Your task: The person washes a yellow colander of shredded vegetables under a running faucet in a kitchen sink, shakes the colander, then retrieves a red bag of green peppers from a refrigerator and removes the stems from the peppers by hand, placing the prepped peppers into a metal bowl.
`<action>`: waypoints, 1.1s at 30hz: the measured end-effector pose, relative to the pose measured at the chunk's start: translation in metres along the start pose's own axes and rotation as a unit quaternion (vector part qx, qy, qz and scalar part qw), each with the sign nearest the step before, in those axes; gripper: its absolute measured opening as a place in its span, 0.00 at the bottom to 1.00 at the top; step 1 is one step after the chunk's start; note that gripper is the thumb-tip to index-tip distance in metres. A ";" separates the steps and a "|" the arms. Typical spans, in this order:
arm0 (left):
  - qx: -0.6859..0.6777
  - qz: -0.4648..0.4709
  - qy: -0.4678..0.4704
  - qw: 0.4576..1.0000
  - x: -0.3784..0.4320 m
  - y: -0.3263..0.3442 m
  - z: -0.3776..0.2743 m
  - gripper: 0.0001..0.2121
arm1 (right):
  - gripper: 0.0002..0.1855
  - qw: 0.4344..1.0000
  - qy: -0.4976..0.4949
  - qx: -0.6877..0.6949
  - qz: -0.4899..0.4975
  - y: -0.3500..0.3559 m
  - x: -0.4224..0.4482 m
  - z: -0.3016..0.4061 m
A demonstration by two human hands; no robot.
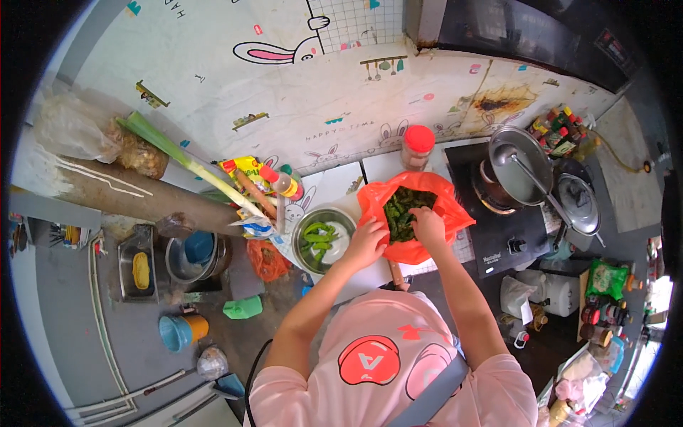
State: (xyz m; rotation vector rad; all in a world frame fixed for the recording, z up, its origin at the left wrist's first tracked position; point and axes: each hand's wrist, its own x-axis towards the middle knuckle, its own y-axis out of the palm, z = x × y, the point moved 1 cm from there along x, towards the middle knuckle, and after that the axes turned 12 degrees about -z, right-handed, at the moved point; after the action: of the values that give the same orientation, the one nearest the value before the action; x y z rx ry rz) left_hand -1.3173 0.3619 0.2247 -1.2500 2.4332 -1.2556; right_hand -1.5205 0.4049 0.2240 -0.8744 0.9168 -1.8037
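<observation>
A red plastic bag [456, 219] stands with its mouth spread on the counter in front of me. Dark green leafy-looking vegetables [397, 213] fill it. My left hand [369, 243] grips the bag's left rim with bent fingers. Inside the mouth, my right hand [428, 225] has its fingertips down among the greens; whether they pinch any is hidden. Just left of the bag, a round metal bowl [341, 218] contains several bright green peppers [318, 236]. A brown handle [395, 273], perhaps a knife's, pokes out from under the bag's near side.
A red-lidded jar [418, 147] stands behind the bag. To the right, a metal pot [525, 176] with a ladle [533, 173] sits on a black gas hob [493, 245]. A long leek [197, 168] leans at the left near a red-capped bottle [281, 182]. Seasoning bottles [560, 133] crowd the far right corner.
</observation>
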 end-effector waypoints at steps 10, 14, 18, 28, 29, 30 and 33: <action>-0.008 0.010 0.011 1.000 -0.022 -0.001 -0.013 0.16 | 0.12 0.996 -0.029 -0.037 0.071 0.039 -0.002 0.002; -0.038 -0.011 -0.027 0.999 -0.024 -0.002 -0.011 0.18 | 0.15 0.998 0.001 0.068 0.009 0.012 -0.004 0.018; -0.157 -0.106 -0.119 0.975 -0.015 0.002 -0.014 0.20 | 0.18 0.961 0.070 0.266 0.022 -0.011 -0.005 0.032; -0.278 -0.095 -0.237 0.926 -0.002 -0.020 -0.014 0.09 | 0.14 0.862 0.239 0.447 0.023 -0.008 -0.028 0.058; -0.234 -0.087 -0.249 0.936 -0.006 -0.021 -0.007 0.09 | 0.13 0.892 0.207 0.400 -0.025 -0.007 -0.030 0.058; -0.189 -0.080 -0.260 0.944 -0.011 -0.024 0.001 0.09 | 0.13 0.893 0.206 0.400 -0.025 -0.004 -0.033 0.059; -0.144 -0.195 -0.240 0.940 -0.023 -0.037 0.034 0.10 | 0.11 0.863 0.263 0.430 -0.039 0.002 -0.039 0.054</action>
State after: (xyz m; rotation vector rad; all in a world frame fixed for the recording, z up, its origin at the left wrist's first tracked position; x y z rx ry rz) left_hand -1.2639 0.3462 0.2243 -1.9229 2.1149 -0.5524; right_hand -1.4603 0.4281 0.2410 0.1661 0.2800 -2.2613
